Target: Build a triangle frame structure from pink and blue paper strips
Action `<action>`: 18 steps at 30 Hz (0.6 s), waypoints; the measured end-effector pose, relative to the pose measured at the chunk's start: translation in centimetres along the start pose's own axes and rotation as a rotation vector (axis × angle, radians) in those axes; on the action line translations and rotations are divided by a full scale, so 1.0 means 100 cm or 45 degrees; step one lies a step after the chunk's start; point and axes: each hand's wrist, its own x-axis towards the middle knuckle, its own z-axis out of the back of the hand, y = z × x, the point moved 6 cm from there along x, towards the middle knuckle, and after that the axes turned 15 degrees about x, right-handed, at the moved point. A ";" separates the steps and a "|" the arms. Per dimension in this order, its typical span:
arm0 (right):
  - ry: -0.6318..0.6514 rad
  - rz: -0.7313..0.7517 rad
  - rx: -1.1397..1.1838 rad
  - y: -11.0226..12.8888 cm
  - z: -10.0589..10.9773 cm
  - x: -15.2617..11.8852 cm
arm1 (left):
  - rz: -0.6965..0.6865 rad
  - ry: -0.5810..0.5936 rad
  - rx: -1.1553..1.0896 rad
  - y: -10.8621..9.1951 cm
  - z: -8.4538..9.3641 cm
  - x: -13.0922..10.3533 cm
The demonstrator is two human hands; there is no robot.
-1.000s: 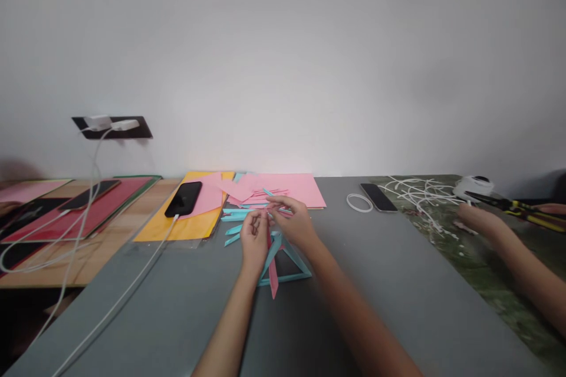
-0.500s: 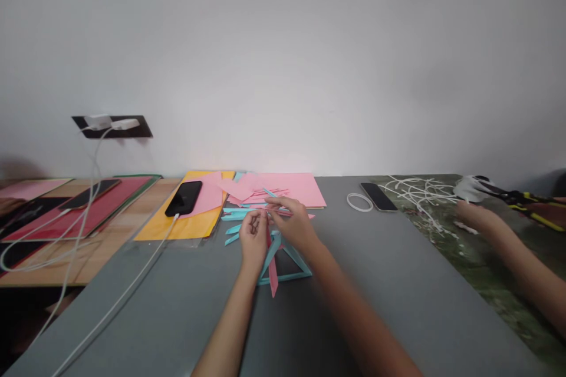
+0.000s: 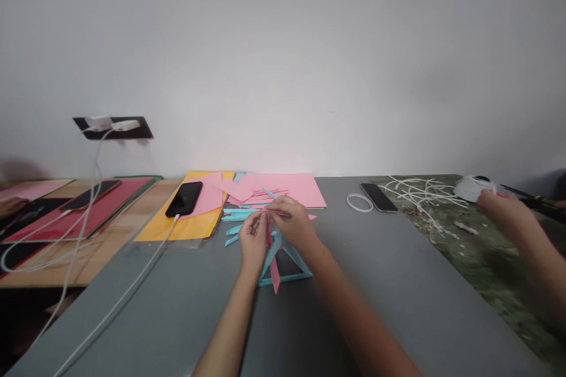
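Observation:
Both my hands pinch a folded pink paper strip (image 3: pixel 273 271) close to its upper end, and its long tail hangs down toward me. My left hand (image 3: pixel 253 242) is closed on it from the left, fingertips at the fold. From the right, my right hand (image 3: pixel 295 225) grips it between thumb and fingers. Below and behind my wrists lies a triangle of folded blue paper strips (image 3: pixel 289 277) on the grey table, partly hidden by the pink strip and my right hand. Several more folded blue strips (image 3: pixel 234 213) lie just left of my hands.
Pink paper sheets (image 3: pixel 305 188) and a yellow folder (image 3: pixel 154 230) with a charging phone (image 3: pixel 184 199) lie at the back. A white ring (image 3: pixel 359 202) and another phone (image 3: pixel 378 197) rest right. Beyond, a co-worker's hand (image 3: pixel 508 212) is near white strings (image 3: pixel 415 191). A white cable (image 3: pixel 128 288) crosses the left.
The pink strip's tail has shifted slightly right and up while my hands keep nearly the same place. The co-worker's hand at right has moved right, away from the white strings.

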 end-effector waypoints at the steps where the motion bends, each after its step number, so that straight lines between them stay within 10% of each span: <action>1: 0.005 0.009 0.000 0.000 0.000 0.000 | -0.004 -0.007 0.003 0.000 0.000 0.000; 18: 0.046 -0.002 -0.108 -0.001 0.002 0.001 | 0.009 -0.047 0.013 0.000 0.002 -0.001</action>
